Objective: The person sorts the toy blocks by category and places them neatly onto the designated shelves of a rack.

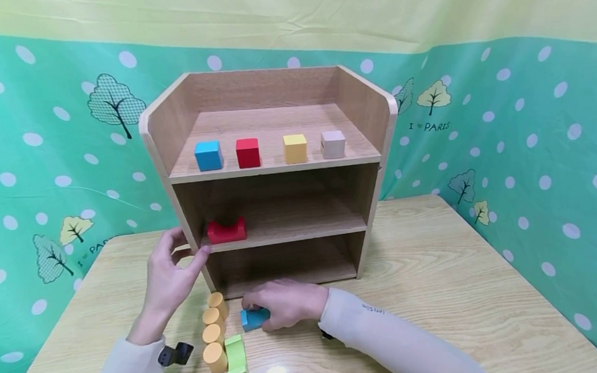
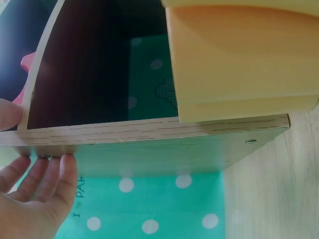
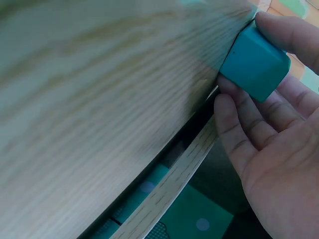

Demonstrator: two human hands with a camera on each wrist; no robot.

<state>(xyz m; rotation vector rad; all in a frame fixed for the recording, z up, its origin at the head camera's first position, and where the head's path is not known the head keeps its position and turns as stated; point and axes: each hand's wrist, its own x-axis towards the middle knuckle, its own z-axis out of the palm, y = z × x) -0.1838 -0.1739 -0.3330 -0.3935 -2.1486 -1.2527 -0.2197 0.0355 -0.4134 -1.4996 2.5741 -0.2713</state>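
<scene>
My left hand (image 1: 164, 279) holds the left side panel of a small wooden shelf (image 1: 292, 240), thumb by the front edge and fingertips against the outer face (image 2: 119, 159). On the table before the shelf, my right hand (image 1: 291, 302) pinches a blue block (image 1: 254, 319) between thumb and fingers. In the right wrist view this blue block (image 3: 255, 64) is against the tabletop. A red block with a curved notch (image 1: 227, 232) sits at the left end of the middle shelf board, near my left thumb.
Several yellow-orange cylinders (image 1: 213, 334) stand in a row left of the blue block. Beside the nearest one lies a notched green block (image 1: 236, 358). The top board bears a blue cube (image 1: 208, 156), a red cube (image 1: 247, 153), a yellow cube (image 1: 295, 149) and a grey cube (image 1: 333, 145).
</scene>
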